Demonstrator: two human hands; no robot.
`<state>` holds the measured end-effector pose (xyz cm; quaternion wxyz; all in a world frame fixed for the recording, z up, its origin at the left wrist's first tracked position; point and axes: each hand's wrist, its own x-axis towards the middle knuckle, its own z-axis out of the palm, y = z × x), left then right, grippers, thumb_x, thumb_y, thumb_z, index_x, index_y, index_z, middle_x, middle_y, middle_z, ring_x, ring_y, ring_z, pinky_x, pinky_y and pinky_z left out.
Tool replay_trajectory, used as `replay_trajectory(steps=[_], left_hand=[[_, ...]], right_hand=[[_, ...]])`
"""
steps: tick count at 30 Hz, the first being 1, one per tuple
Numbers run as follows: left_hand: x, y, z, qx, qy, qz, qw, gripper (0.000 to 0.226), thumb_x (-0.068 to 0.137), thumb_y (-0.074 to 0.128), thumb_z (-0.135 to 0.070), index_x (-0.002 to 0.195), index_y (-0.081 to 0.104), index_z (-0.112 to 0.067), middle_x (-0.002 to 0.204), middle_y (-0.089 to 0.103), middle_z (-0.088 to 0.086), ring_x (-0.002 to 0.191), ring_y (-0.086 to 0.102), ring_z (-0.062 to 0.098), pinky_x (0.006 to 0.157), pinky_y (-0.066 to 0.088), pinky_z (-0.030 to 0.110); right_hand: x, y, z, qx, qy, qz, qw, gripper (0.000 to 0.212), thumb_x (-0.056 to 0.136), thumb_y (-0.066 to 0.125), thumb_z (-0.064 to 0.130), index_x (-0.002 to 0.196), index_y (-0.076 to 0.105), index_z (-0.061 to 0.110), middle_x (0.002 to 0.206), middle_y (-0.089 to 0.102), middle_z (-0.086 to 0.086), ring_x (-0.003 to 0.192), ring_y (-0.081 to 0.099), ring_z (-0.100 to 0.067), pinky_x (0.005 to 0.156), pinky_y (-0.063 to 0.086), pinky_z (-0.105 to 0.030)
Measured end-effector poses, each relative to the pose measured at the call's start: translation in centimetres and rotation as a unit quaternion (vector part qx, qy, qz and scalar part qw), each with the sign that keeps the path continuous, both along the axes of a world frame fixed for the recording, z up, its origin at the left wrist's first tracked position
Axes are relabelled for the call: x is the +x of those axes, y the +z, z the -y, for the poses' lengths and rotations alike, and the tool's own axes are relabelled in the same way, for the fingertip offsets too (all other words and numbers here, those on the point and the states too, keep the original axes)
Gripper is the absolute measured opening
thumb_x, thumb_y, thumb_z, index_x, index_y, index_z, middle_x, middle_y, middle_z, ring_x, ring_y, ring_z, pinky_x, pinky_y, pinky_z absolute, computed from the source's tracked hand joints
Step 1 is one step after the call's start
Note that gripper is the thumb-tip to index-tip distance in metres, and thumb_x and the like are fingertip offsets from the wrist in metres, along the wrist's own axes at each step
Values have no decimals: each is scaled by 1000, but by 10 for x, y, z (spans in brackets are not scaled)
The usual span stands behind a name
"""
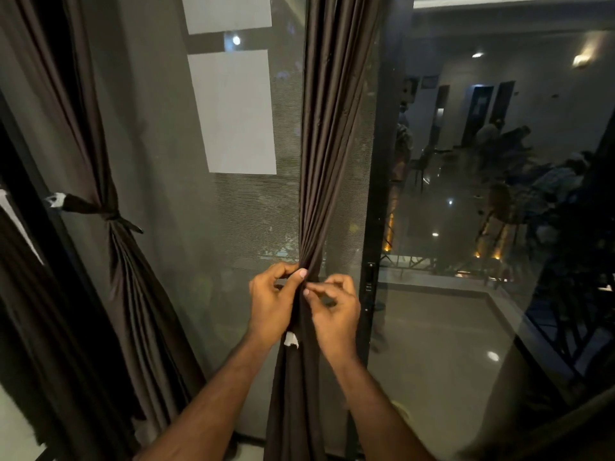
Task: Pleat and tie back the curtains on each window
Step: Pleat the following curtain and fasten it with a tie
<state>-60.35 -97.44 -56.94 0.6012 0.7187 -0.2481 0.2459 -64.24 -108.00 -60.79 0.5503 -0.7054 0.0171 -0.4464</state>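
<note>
While both hands, left (271, 306) and right (332, 309), pinch the tie (286, 277) round the curtain (327, 161), cinch firmly, keeping pleats bunched.

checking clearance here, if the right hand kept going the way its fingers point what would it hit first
The right hand points left, fingertips already at the gathered curtain. It would press into that fabric first, then probably meet the left hand gripping the other side. Depth between the two hands is hard to judge.

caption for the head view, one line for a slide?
Both hands, left hand and right hand, tie a band around the gathered centre curtain; left curtain already tied.
</note>
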Motion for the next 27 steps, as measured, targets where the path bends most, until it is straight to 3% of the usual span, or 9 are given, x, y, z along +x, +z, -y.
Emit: replay_trajectory(steps=[2, 5, 9, 12, 15, 19, 24, 27], left_hand=[[-4, -1, 0, -6, -16, -8, 1000, 10, 90, 70, -9, 90, 76, -17, 84, 75, -13, 85, 71, 4, 77, 55, 25], [-1, -5, -2, 0, -42, -33, 999, 24, 92, 65, 1, 106, 77, -14, 100, 77, -9, 99, 72, 7, 88, 56, 28], [-1, -2, -6, 46, -53, -8, 998, 30, 91, 62, 6, 110, 76, -12, 106, 76, -6, 103, 70, 4, 93, 55, 26], [-4, -1, -4, 34, 7, 19, 999, 27, 87, 68, 0, 101, 73, -22, 95, 70, -12, 92, 67, 2, 85, 53, 20], [1, -6, -7, 29, 65, -11, 997, 14, 84, 76, -17, 93, 66, -22, 82, 66, -7, 77, 65, 9, 74, 54, 29], [3, -13, -10, 62, 48, -35, 996, 18, 84, 73, -32, 79, 59, -23, 69, 59, -5, 65, 58, 12, 65, 51, 37], [7, -9, -12, 80, 51, -30, 995, 28, 87, 76, -21, 74, 51, -19, 62, 53, -7, 57, 49, 6, 57, 40, 21], [5, -10, -15, 102, 55, -17, 993, 28, 91, 73, -23, 76, 50, -20, 64, 55, -6, 57, 53, 10, 55, 44, 28]], right_hand=[[3, 6, 8, 33, -24, -22, 999, 28, 73, 87, 2, 88, 69, 17, 97, 58, 3, 83, 63, -4, 74, 49, -14], [9, 9, 16, 48, 21, -85, 995, 48, 74, 88, 12, 112, 61, 24, 110, 62, 14, 82, 65, -11, 73, 54, -21], [11, 12, 22, -6, 121, -89, 989, 30, 86, 75, 3, 111, 71, 21, 97, 74, 9, 89, 66, -10, 79, 49, -20], [8, 20, 22, -10, 142, -88, 986, 27, 87, 72, -2, 109, 73, 14, 94, 75, 10, 87, 65, 3, 78, 45, -12], [6, 22, 23, -31, 132, -82, 987, 25, 87, 71, -2, 108, 73, 11, 94, 74, 9, 84, 65, 7, 75, 44, -8], [3, 18, 27, -39, 128, -76, 988, 19, 89, 71, -2, 105, 73, 8, 88, 71, 12, 81, 63, 8, 73, 44, -8], [5, 16, 26, -38, 128, -75, 988, 21, 89, 72, 2, 106, 73, 13, 92, 74, 12, 85, 66, 1, 75, 48, -13], [6, 14, 27, -41, 131, -76, 988, 21, 89, 72, 5, 107, 73, 17, 94, 74, 11, 86, 68, -7, 77, 54, -23]])
